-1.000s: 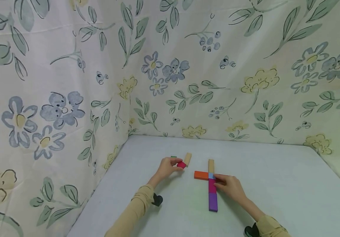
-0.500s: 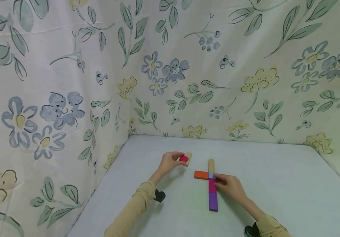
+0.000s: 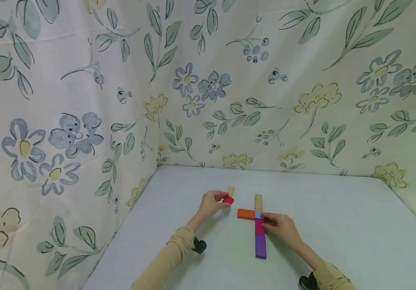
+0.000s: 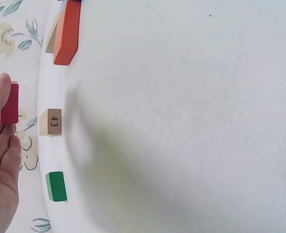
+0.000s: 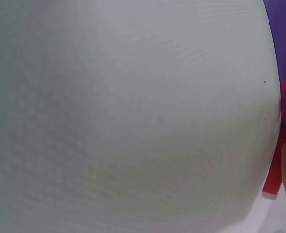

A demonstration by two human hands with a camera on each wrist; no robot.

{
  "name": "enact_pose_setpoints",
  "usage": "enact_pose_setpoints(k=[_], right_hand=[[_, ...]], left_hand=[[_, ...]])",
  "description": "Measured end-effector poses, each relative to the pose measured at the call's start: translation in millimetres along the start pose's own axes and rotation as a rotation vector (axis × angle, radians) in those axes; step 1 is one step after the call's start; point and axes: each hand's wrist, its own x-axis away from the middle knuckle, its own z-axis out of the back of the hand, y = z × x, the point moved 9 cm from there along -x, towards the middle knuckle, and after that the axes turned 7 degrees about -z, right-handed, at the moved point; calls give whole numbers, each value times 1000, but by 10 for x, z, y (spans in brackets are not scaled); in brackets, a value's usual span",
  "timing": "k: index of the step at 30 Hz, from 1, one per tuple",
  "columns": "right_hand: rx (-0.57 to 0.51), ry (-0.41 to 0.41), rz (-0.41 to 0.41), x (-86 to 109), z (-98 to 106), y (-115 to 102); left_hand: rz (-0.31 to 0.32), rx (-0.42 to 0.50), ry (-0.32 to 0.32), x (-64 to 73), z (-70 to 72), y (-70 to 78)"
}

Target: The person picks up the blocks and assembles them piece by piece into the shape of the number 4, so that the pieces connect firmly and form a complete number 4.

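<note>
My left hand point(image 3: 209, 203) pinches a small red block point(image 3: 228, 200) between thumb and fingers. In the left wrist view this red block point(image 4: 10, 103) shows a flat rectangular face. Wooden blocks form a cross on the table: a natural wood block point(image 3: 258, 202), a light blue one point(image 3: 258, 214), an orange one point(image 3: 246, 214), a magenta one point(image 3: 259, 226) and a purple one point(image 3: 260, 247). At the cross's right side my right hand point(image 3: 284, 229) grips a long red block point(image 5: 274, 170), which it hides in the head view.
Behind the left hand lies another natural wood block point(image 3: 231, 189); its end, marked 43, faces the left wrist camera. A green block point(image 4: 57, 186) lies near it. The white table point(image 3: 356, 221) ends at a floral curtain point(image 3: 247, 121).
My left hand has carried the small red block a little to the right, rising and then dipping again. The right hand and the cross of blocks have stayed still.
</note>
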Motion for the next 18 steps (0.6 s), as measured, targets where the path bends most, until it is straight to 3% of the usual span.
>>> enact_pose_setpoints(k=[7, 18], right_hand=[[7, 6, 1, 0, 5, -2], [-1, -8, -13, 1, -14, 9]], left_hand=[[36, -26, -6, 46, -87, -76], [27, -34, -10, 90, -196, -135]])
